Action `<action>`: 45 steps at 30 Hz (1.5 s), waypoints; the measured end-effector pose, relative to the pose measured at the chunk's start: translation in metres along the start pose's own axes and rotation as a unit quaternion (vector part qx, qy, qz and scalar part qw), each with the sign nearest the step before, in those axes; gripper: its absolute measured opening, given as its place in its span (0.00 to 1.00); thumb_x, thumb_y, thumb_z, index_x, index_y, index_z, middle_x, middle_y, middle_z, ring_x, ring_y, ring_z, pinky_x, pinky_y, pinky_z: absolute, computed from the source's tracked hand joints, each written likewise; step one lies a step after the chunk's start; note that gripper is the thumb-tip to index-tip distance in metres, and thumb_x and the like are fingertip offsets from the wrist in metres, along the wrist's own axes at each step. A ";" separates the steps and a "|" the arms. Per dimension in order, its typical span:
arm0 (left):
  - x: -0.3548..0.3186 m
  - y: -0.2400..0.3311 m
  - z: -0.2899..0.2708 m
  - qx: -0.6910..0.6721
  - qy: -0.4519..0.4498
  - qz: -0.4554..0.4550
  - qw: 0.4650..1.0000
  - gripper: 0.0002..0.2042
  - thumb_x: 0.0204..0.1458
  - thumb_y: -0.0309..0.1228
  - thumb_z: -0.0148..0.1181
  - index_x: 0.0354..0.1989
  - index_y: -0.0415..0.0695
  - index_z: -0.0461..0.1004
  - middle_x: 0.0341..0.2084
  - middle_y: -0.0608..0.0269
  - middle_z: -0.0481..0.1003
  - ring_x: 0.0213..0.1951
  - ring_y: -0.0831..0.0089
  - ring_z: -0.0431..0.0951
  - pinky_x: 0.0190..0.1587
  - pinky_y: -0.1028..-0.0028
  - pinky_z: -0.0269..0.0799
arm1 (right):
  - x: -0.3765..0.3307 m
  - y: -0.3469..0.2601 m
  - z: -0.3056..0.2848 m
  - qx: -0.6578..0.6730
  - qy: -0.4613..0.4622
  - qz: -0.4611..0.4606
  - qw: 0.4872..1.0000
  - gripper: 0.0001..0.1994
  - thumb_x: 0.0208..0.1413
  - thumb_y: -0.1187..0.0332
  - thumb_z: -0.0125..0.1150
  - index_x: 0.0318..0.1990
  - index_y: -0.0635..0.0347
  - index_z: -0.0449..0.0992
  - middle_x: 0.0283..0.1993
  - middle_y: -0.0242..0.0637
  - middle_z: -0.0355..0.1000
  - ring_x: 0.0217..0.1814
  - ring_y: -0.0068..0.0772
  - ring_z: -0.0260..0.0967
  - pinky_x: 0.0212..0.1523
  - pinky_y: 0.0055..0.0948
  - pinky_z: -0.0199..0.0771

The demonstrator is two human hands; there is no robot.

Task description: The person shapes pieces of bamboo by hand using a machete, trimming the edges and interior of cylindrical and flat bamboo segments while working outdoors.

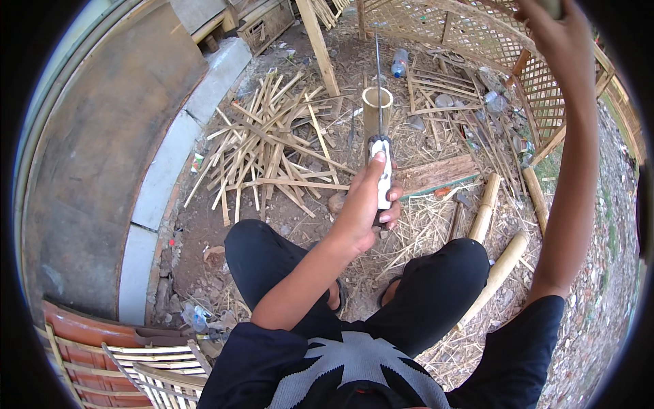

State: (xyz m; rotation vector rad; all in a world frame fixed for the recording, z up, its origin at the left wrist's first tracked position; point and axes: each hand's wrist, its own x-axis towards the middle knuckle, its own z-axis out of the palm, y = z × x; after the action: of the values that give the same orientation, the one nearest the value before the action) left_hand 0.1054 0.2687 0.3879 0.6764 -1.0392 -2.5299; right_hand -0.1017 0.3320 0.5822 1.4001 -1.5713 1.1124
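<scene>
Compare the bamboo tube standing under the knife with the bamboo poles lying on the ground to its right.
The bamboo tube stands upright with its hollow end facing up; the bamboo poles lie flat on the dirt. The tube is a short cut piece, the poles look longer. The knife in the left hand has its blade resting across the tube's rim, while nothing touches the poles. Both are pale, round bamboo.

A knife [381, 146] with a white handle and a long thin blade points toward twelve o'clock, its blade resting across the open top of an upright pale bamboo tube [377, 112].
</scene>
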 end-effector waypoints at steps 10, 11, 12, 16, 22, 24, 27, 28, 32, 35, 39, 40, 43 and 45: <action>0.008 0.012 -0.004 0.005 -0.009 0.008 1.000 0.18 0.64 0.53 0.44 0.43 0.51 0.64 0.18 0.75 0.62 0.11 0.86 0.56 0.15 0.80 0.55 | -0.114 0.090 0.034 -0.112 -0.404 0.156 0.894 0.22 0.48 0.67 0.64 0.51 0.66 0.72 0.40 0.47 0.79 0.37 0.38 0.78 0.40 0.38 0.79; -0.004 0.012 -0.011 0.018 0.020 -0.006 1.000 0.18 0.64 0.53 0.44 0.43 0.51 0.64 0.18 0.76 0.62 0.10 0.86 0.56 0.15 0.80 0.55 | -0.091 0.079 0.026 -0.084 -0.367 0.155 0.913 0.21 0.49 0.66 0.65 0.51 0.66 0.72 0.38 0.45 0.79 0.35 0.35 0.78 0.38 0.36 0.79; -0.003 0.016 -0.019 0.002 -0.026 0.001 1.000 0.19 0.64 0.53 0.44 0.44 0.49 0.62 0.18 0.73 0.62 0.11 0.82 0.57 0.15 0.77 0.56 | -0.064 0.071 0.013 -0.068 -0.330 0.155 0.929 0.21 0.50 0.66 0.65 0.51 0.66 0.72 0.36 0.44 0.79 0.34 0.32 0.77 0.35 0.34 0.79; 0.002 0.014 -0.015 0.006 -0.048 -0.011 0.999 0.19 0.64 0.53 0.43 0.44 0.49 0.62 0.18 0.73 0.62 0.10 0.82 0.57 0.15 0.77 0.56 | 0.013 0.092 -0.032 0.022 -0.131 0.022 0.991 0.20 0.54 0.67 0.63 0.53 0.63 0.72 0.37 0.38 0.78 0.31 0.21 0.73 0.31 0.25 0.74; -0.010 0.007 -0.014 0.009 -0.025 -0.023 0.999 0.18 0.65 0.53 0.42 0.44 0.51 0.64 0.17 0.76 0.61 0.09 0.86 0.54 0.14 0.80 0.54 | -0.060 0.073 0.038 0.081 0.032 0.068 0.994 0.19 0.54 0.67 0.62 0.52 0.65 0.74 0.36 0.38 0.77 0.33 0.24 0.74 0.37 0.25 0.74; -0.008 0.007 -0.014 0.028 -0.022 -0.022 0.999 0.17 0.65 0.52 0.42 0.44 0.51 0.64 0.17 0.76 0.60 0.09 0.86 0.53 0.14 0.80 0.54 | -0.143 0.086 0.079 0.099 -0.186 0.123 0.970 0.20 0.47 0.65 0.65 0.45 0.71 0.76 0.40 0.52 0.78 0.39 0.38 0.77 0.41 0.38 0.76; -0.005 0.015 -0.025 0.014 -0.024 -0.029 0.999 0.17 0.65 0.52 0.42 0.44 0.51 0.64 0.16 0.77 0.59 0.09 0.87 0.52 0.13 0.80 0.54 | -0.137 0.082 0.054 0.034 -0.396 0.253 0.882 0.24 0.47 0.67 0.63 0.52 0.68 0.73 0.43 0.53 0.77 0.42 0.42 0.77 0.45 0.40 0.77; -0.003 0.014 -0.027 0.018 -0.030 -0.040 0.999 0.17 0.65 0.52 0.42 0.43 0.51 0.64 0.16 0.77 0.59 0.09 0.87 0.52 0.12 0.80 0.53 | -0.115 0.087 0.044 -0.001 -0.347 0.194 0.918 0.23 0.47 0.67 0.63 0.52 0.66 0.74 0.41 0.50 0.78 0.40 0.39 0.77 0.42 0.38 0.76; -0.008 0.024 -0.028 0.032 -0.053 -0.037 0.997 0.18 0.64 0.53 0.43 0.43 0.51 0.64 0.15 0.77 0.60 0.09 0.87 0.53 0.12 0.81 0.53 | -0.027 0.047 -0.006 -0.034 -0.221 0.118 0.967 0.19 0.51 0.67 0.63 0.51 0.64 0.75 0.33 0.38 0.76 0.31 0.25 0.72 0.32 0.27 0.72; -0.005 0.018 -0.016 0.031 -0.051 -0.044 0.997 0.18 0.64 0.53 0.44 0.43 0.50 0.64 0.15 0.77 0.61 0.09 0.87 0.54 0.12 0.81 0.54 | 0.002 -0.012 -0.021 0.052 -0.016 0.110 0.992 0.22 0.52 0.68 0.64 0.53 0.69 0.71 0.39 0.43 0.76 0.29 0.29 0.73 0.27 0.26 0.78; -0.010 0.014 -0.016 0.027 -0.053 -0.062 0.996 0.18 0.64 0.53 0.46 0.43 0.50 0.65 0.15 0.77 0.60 0.09 0.87 0.54 0.12 0.80 0.54 | -0.110 0.026 0.034 0.036 -0.068 0.179 0.981 0.21 0.46 0.62 0.66 0.46 0.65 0.77 0.33 0.42 0.78 0.32 0.28 0.75 0.34 0.27 0.73; -0.005 0.012 -0.014 0.034 -0.058 -0.067 0.995 0.18 0.63 0.53 0.46 0.43 0.50 0.65 0.15 0.77 0.60 0.09 0.87 0.54 0.13 0.80 0.54 | -0.149 0.050 0.048 -0.058 -0.131 0.104 0.984 0.21 0.45 0.62 0.67 0.45 0.66 0.77 0.33 0.46 0.78 0.32 0.30 0.76 0.34 0.30 0.74; 0.018 -0.015 -0.043 0.095 -0.024 -0.035 0.995 0.19 0.62 0.54 0.48 0.38 0.50 0.60 0.17 0.73 0.61 0.10 0.83 0.56 0.14 0.78 0.55 | -0.157 0.054 0.037 -0.049 -0.351 0.268 0.896 0.22 0.46 0.67 0.65 0.49 0.70 0.74 0.31 0.45 0.76 0.26 0.31 0.74 0.28 0.33 0.74; 0.028 -0.044 -0.069 0.121 0.003 -0.043 0.992 0.21 0.60 0.56 0.50 0.37 0.51 0.60 0.16 0.73 0.61 0.10 0.83 0.56 0.14 0.78 0.55 | -0.114 0.035 0.006 -0.010 -0.265 0.235 0.935 0.22 0.46 0.68 0.63 0.49 0.71 0.74 0.36 0.51 0.77 0.34 0.41 0.77 0.36 0.36 0.78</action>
State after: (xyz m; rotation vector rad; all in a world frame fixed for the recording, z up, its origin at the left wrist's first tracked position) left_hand 0.1139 0.2468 0.3046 0.8092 -1.3576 -2.4947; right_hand -0.1219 0.3671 0.4696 1.4238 -2.3930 1.0183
